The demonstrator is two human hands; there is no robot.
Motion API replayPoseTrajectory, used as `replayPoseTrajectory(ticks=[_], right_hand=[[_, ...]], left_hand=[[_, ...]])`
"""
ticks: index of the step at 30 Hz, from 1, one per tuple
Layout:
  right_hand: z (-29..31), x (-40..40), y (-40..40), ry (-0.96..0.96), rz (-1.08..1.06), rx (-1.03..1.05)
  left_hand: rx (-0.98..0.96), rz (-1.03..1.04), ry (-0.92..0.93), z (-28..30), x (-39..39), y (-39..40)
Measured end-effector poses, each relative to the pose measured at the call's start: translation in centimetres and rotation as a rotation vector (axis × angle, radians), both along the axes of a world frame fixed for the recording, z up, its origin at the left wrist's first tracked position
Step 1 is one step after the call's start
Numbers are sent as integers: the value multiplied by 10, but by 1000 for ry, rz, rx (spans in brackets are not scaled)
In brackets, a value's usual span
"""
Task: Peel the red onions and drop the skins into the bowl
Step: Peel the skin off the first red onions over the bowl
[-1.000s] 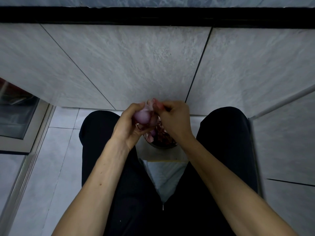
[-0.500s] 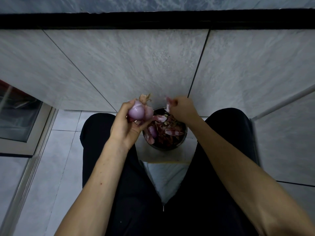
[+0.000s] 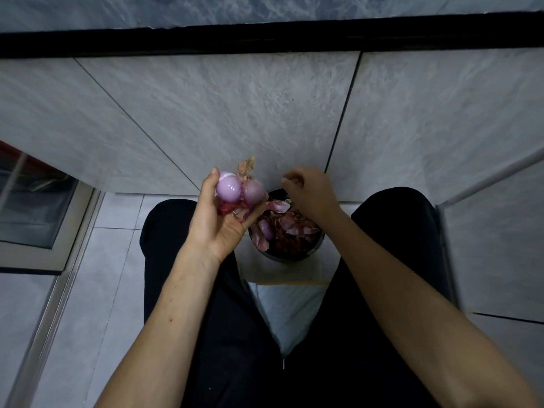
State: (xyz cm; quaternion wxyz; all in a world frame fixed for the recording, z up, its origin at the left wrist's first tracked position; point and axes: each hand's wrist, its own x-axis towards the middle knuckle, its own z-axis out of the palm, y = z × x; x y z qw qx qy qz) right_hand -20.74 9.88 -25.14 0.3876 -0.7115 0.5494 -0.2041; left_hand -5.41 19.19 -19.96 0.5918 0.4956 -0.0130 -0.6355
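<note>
My left hand (image 3: 219, 222) holds a red onion (image 3: 239, 190) made of two joined pale purple bulbs, with a dry tuft on top and loose skin hanging under it. It is raised left of a dark bowl (image 3: 287, 254) that sits between my knees and holds a pile of reddish skins (image 3: 290, 223) and a small purple onion piece. My right hand (image 3: 309, 191) hovers over the bowl's far rim with fingers curled in; I see nothing clearly held in it.
I sit in black trousers on a pale tiled floor, facing a grey tiled wall with a black band high up. The bowl rests on a light sheet. A glass-fronted frame (image 3: 38, 213) stands at the left.
My hands have parted: the right pulled away from the onion to over the bowl. The left lifted the onion up and left, showing both bulbs.
</note>
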Motion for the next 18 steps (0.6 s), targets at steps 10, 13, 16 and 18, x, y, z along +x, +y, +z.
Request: replayPoseTrajectory(ticks=[10,13,16,18], right_hand=[[36,-9,35,-354,240,-84],[37,-10,36,-392,179,-62],[38,-12,33,-460,135,47],[37,-12,30,-479,108,108]], left_hand=[[51,-222,-7,6,-11,-3],[102,-288,-119,6,-16,-5],[158,-344,-268,7,-14,-7],[154,-338,-403,8,-12,-7]])
